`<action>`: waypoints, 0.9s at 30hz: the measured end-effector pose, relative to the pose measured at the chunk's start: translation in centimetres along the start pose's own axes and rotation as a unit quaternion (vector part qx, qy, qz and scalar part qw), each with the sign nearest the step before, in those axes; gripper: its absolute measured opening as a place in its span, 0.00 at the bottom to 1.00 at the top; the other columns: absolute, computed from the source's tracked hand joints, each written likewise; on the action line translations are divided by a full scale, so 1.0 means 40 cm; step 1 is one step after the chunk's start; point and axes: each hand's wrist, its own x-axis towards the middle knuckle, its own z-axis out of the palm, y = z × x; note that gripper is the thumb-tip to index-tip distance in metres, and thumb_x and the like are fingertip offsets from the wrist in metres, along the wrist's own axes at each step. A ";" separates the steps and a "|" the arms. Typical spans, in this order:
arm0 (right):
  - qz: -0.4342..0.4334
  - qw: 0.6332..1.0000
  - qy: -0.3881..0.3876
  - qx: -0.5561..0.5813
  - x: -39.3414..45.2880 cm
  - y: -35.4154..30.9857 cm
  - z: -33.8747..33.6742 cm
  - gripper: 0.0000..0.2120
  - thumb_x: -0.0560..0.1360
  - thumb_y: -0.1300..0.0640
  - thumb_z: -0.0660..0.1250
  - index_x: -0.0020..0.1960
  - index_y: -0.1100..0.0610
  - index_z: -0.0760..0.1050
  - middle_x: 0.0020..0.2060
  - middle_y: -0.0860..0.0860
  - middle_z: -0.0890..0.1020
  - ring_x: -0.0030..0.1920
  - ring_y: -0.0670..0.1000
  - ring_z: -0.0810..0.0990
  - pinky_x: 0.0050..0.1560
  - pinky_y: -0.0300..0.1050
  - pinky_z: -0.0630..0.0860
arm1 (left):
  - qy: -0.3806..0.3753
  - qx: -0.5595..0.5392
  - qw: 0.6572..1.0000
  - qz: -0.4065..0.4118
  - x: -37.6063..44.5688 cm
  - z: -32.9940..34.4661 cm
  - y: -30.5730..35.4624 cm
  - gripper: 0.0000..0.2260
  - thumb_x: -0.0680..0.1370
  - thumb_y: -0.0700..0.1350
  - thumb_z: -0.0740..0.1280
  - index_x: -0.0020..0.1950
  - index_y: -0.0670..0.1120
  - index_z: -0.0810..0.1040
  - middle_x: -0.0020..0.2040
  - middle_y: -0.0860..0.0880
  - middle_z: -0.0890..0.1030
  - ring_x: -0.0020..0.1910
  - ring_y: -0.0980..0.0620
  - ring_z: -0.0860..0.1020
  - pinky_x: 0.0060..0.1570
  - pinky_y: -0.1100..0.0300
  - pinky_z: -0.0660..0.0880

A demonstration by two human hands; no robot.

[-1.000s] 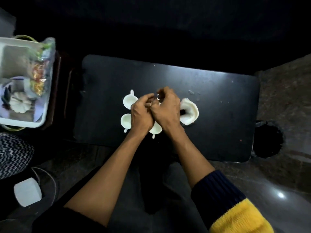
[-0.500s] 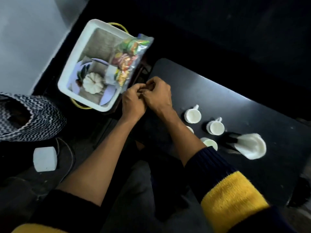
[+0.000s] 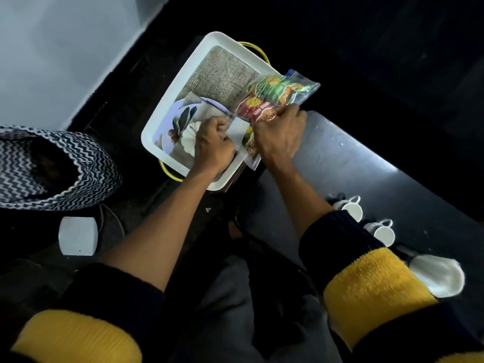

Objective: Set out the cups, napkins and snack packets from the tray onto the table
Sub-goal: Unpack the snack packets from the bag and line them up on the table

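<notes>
The clear plastic bag of snack packets (image 3: 272, 98), overhanging the white rectangular tray (image 3: 167, 106), is gripped by the closed right hand (image 3: 277, 137); the left hand (image 3: 212, 145) is curled on its near corner. It should be lifted level, clear of the tray rim.

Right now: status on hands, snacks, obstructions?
Right hand gripping snack bag at tray edge. Left hand closed in tray, contents unclear. Two cups visible on table. Nothing blocking.

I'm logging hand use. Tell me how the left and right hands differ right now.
The left hand is closed over the white tray, near the folded napkin; the right hand grips the clear snack bag at the tray's table-side edge. What the left pinches is unclear. Both are fisted, knuckles up.
</notes>
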 end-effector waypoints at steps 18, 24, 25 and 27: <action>0.053 0.968 -0.135 0.206 0.067 0.055 0.003 0.10 0.75 0.55 0.72 0.38 0.58 0.78 0.37 0.61 0.84 0.41 0.60 0.85 0.44 0.62 0.82 | -0.070 -0.038 0.996 -0.035 0.055 0.033 0.022 0.19 0.72 0.54 0.68 0.58 0.46 0.81 0.59 0.43 0.80 0.60 0.41 0.78 0.62 0.45 0.74; 0.004 0.891 -0.244 0.383 -0.008 0.096 -0.148 0.09 0.79 0.70 0.65 0.42 0.61 0.74 0.31 0.47 0.78 0.30 0.41 0.74 0.35 0.34 0.72 | -0.181 -0.375 0.897 -0.146 0.040 0.026 0.069 0.15 0.75 0.51 0.68 0.52 0.41 0.82 0.53 0.38 0.83 0.52 0.41 0.83 0.60 0.43 0.77; 0.008 0.884 -0.267 0.383 -0.017 0.113 -0.172 0.10 0.79 0.70 0.65 0.41 0.61 0.73 0.32 0.49 0.76 0.31 0.42 0.73 0.36 0.35 0.70 | -0.210 -0.393 0.881 -0.162 0.031 0.027 0.069 0.13 0.76 0.51 0.68 0.50 0.42 0.85 0.52 0.40 0.85 0.52 0.42 0.84 0.59 0.46 0.79; 0.036 0.870 -0.295 0.393 -0.032 0.154 -0.208 0.07 0.77 0.65 0.68 0.41 0.61 0.73 0.34 0.53 0.73 0.34 0.47 0.72 0.37 0.39 0.68 | -0.257 -0.417 0.851 -0.187 0.004 0.049 0.064 0.10 0.74 0.50 0.70 0.45 0.45 0.88 0.45 0.47 0.87 0.44 0.50 0.86 0.48 0.56 0.82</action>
